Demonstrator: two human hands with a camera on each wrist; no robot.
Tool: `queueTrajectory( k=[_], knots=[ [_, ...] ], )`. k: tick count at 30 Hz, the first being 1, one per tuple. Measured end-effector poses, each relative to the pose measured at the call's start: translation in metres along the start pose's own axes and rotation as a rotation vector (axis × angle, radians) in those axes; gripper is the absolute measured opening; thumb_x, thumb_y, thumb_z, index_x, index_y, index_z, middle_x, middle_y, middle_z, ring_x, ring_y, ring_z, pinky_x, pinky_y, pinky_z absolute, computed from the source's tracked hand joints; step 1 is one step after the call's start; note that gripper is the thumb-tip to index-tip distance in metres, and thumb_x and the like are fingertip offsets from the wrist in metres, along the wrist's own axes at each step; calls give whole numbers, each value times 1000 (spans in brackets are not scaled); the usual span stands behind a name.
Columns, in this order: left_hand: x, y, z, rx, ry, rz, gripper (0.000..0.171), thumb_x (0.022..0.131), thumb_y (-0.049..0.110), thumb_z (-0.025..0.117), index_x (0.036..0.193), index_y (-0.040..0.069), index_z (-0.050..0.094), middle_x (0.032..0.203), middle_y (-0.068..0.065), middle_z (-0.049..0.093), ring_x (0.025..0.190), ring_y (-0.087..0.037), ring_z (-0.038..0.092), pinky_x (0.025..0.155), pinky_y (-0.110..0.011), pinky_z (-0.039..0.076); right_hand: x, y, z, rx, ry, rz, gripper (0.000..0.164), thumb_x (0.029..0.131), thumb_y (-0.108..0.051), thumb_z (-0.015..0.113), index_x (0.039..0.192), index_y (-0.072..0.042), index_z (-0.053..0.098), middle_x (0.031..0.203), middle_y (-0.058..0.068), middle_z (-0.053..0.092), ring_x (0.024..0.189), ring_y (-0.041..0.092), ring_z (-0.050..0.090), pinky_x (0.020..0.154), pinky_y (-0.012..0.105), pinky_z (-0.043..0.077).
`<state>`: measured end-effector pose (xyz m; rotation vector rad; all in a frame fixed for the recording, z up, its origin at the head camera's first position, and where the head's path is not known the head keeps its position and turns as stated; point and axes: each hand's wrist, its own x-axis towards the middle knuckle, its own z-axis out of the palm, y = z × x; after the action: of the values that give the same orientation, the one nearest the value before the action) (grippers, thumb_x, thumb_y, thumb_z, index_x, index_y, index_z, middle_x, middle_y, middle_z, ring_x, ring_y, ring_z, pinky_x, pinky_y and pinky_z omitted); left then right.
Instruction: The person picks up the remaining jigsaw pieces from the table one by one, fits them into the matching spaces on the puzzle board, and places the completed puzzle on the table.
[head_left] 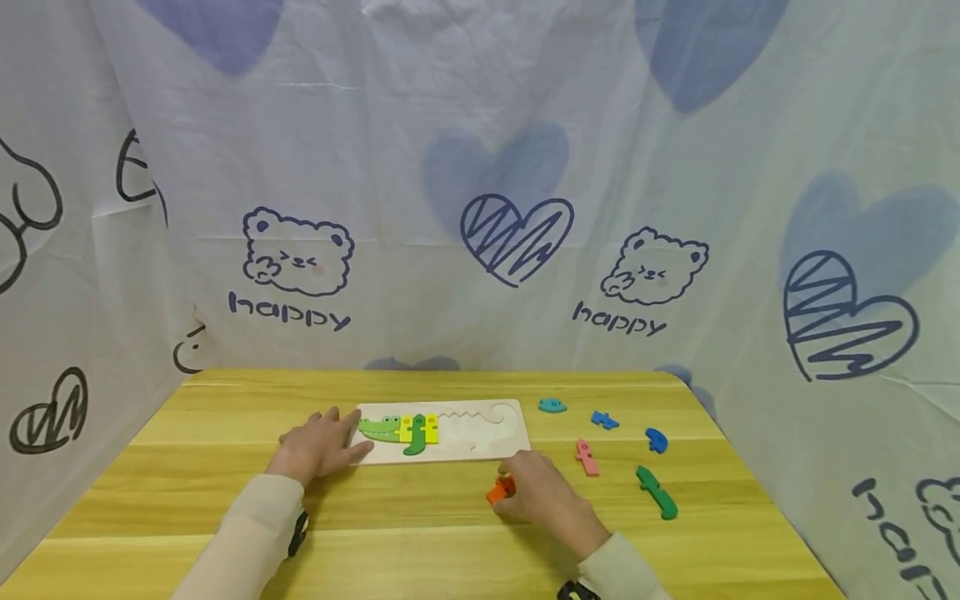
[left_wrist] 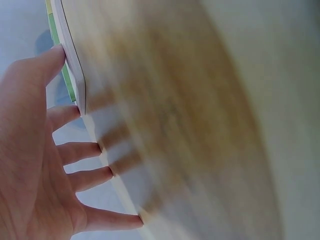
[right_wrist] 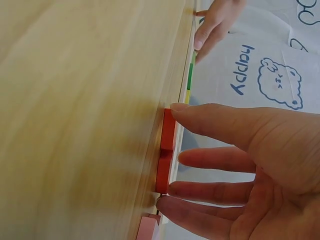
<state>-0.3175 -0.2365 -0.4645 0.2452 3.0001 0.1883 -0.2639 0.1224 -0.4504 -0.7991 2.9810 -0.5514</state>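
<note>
A pale wooden puzzle board (head_left: 465,451) lies on the table. Its left part is filled with a light green crocodile head (head_left: 381,429), yellow pieces (head_left: 431,428) and a dark green leg piece (head_left: 417,437). My left hand (head_left: 321,446) rests at the board's left end, fingers spread, thumb on its edge (left_wrist: 75,65). Below the board's right end, my right hand (head_left: 542,493) holds an orange-red puzzle piece (head_left: 497,492) between thumb and fingers. In the right wrist view, that piece (right_wrist: 165,150) stays low at the tabletop, the thumb at one end and fingertips near the other.
Right of the board lie loose pieces: a teal one (head_left: 552,406), a blue one (head_left: 604,420), a dark blue curved one (head_left: 657,440), a pink one (head_left: 587,458) and a green one (head_left: 657,492). A printed white cloth (head_left: 405,283) hangs behind the table (head_left: 405,542).
</note>
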Motion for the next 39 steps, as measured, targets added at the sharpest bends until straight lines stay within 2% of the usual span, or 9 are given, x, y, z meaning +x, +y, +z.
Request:
queueTrajectory(
  k=[2,4,8,11,17,23,34,39],
  knots=[
    [0,0,1,-2,-3,-1,81,99,66,50,160,13,39,158,-33,40,141,-60,40,87,-89,41,0,-1,0,-7,7,-3,38,77,-19,90,105,3,77,102,16,77,78,11,56,72,28,55],
    [0,0,1,-2,-3,-1,82,99,67,50,159,13,39,158,-33,40,141,-61,40,87,-90,41,0,-1,0,-5,17,-10,32,76,-18,90,98,2,77,91,11,75,74,10,54,66,25,51],
    [0,0,0,-1,1,1,82,99,67,50,160,13,39,157,-33,41,141,-60,40,86,-89,41,0,-2,0,16,20,-37,20,77,-15,89,78,-3,72,65,-4,52,62,7,40,55,19,32],
    [0,1,1,7,5,6,81,99,66,50,159,14,39,157,-32,42,140,-59,42,85,-89,42,0,-2,0,26,-6,-57,22,78,-15,88,74,-6,69,62,-8,40,60,5,34,55,18,25],
    [0,2,0,18,8,10,79,100,65,50,159,13,40,156,-32,43,140,-58,43,84,-88,43,3,0,2,-11,-52,-111,18,79,-21,87,81,-11,72,66,-9,49,66,5,40,58,18,29],
    [0,3,-2,14,0,8,80,100,65,50,159,13,39,157,-32,42,141,-59,41,85,-89,42,3,-3,3,-6,-67,-108,22,80,-25,89,87,-11,74,73,-6,61,69,5,45,61,18,37],
    [-1,1,-3,1,-8,0,80,100,64,49,160,13,38,158,-33,39,141,-60,39,87,-90,40,3,-4,1,-32,-68,-132,25,80,-25,89,88,-7,73,74,-4,61,67,4,45,58,18,39],
    [-4,3,-6,-6,-12,0,79,100,64,50,160,13,38,158,-33,39,141,-60,40,87,-90,40,2,-4,1,-50,-68,-161,22,81,-21,89,91,-7,75,78,-3,66,69,5,46,60,19,39]
  ],
)
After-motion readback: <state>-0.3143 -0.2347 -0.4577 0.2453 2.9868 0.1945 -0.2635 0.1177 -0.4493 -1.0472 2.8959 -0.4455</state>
